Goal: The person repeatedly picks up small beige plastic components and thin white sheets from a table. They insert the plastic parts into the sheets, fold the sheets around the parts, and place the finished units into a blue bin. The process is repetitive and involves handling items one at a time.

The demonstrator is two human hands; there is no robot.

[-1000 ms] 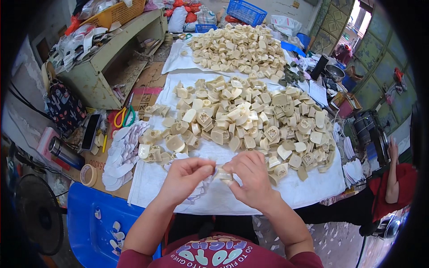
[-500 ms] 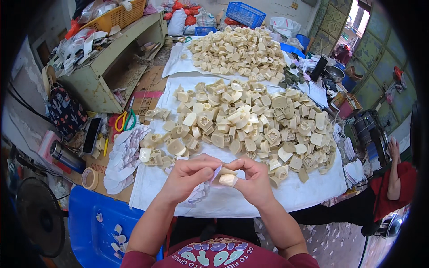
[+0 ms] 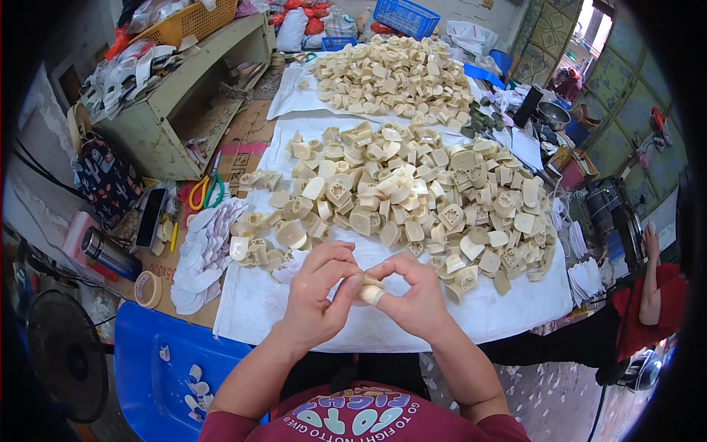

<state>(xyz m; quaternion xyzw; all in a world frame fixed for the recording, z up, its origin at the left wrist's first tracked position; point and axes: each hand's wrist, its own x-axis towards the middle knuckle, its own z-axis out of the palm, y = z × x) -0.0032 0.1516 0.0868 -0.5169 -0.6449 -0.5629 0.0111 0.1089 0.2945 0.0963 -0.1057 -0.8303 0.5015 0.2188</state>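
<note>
Two-handed hold on one small beige part [image 3: 370, 295], above the white cloth [image 3: 508, 317], near the middle of the bench's front edge. Grips its right side between thumb and fingers of the right hand [image 3: 411, 298]; pinches at its left end with thumb and fingertips of the left hand [image 3: 322, 291]. Cannot tell of anything thin tucked under the left fingertips. Farther back, a near pile [image 3: 412, 191] and, toward the far edge, a far pile [image 3: 390, 77] of similar parts. Just beyond the left hand, pale slips [image 3: 286, 271]; by the cloth's left edge, white cutouts [image 3: 199, 258]. Could drop the part through a slide of the right thumb on its curve; could twist it askew through uneven pressure; could scatter the slips with a careless left wrist.
</note>
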